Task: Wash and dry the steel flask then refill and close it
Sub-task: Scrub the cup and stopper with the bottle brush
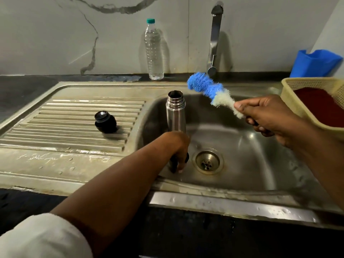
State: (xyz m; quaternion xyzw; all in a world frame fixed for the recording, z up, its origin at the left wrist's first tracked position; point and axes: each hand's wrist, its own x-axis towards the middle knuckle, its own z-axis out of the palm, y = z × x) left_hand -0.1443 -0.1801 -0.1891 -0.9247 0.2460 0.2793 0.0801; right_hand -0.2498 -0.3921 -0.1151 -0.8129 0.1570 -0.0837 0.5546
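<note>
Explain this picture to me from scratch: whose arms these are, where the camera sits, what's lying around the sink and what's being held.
There is no machine here, only a person's two bare arms, seen from a camera worn on the head and looking down. The left hand grips the lower part of an open steel flask, standing upright in the sink. The right hand holds a blue and white bottle brush above the basin, not yet in the flask. A black cap rests on the draining board. A plastic water bottle stands by the wall beside the tap. A yellow basket sits on the right.

Glossy steel flask, bristly brush
</note>
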